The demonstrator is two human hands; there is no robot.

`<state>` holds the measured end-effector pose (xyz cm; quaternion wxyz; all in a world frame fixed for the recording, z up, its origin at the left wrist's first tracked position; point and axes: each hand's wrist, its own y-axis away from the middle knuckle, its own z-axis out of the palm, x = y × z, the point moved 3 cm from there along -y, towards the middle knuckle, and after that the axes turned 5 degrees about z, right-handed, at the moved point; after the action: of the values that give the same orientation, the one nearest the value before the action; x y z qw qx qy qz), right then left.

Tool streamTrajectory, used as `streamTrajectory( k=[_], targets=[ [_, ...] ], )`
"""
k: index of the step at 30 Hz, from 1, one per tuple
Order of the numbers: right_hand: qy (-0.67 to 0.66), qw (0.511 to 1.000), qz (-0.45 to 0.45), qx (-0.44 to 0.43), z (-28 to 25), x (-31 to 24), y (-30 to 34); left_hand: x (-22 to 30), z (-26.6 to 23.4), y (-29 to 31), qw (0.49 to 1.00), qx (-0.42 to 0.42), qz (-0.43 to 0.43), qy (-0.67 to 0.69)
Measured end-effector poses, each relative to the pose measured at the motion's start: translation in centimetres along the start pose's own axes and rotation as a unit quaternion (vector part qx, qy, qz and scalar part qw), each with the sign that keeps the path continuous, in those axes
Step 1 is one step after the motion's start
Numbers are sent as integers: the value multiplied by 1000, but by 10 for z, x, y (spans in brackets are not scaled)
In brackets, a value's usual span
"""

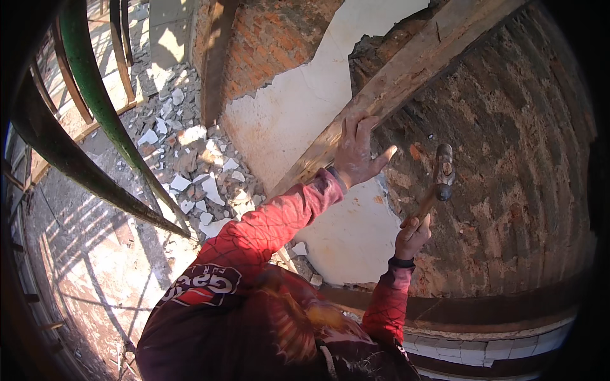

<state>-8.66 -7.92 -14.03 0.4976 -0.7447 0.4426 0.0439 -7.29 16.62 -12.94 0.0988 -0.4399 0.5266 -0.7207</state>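
My right hand (413,237) is closed round the wooden handle of a hammer (445,170). The metal head is in front of the bared, rough brown part of the wall (502,190); whether it touches cannot be told. My left hand (359,152) lies against a slanting wooden beam (397,82), thumb stretched out and fingers over the wood. White plaster (346,244) still covers the wall below and left of the beam, with a broken edge near the hammer.
Plaster and masonry rubble (206,171) lies on the floor to the left. Green and dark poles (95,82) stand close on that side. An upright post (213,63) is beside exposed brick (273,47). A ledge (483,324) runs along the lower right.
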Motion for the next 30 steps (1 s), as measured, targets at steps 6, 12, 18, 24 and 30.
streamTrajectory(
  k=[6,12,18,24,30],
  targets=[
    [-210,955,207,-38,20,6,50,5,116,-12,608,-54,-495,619],
    [-237,924,290,-76,-5,24,85,-7,178,-50,568,42,-554,607],
    [-262,902,338,-62,-36,51,113,-26,207,-56,447,107,-510,727],
    [-193,935,290,-72,-49,59,91,-27,174,-33,646,-33,-484,590],
    [-59,996,25,-63,-45,41,15,-69,151,-29,762,-53,-460,452]
  ],
)
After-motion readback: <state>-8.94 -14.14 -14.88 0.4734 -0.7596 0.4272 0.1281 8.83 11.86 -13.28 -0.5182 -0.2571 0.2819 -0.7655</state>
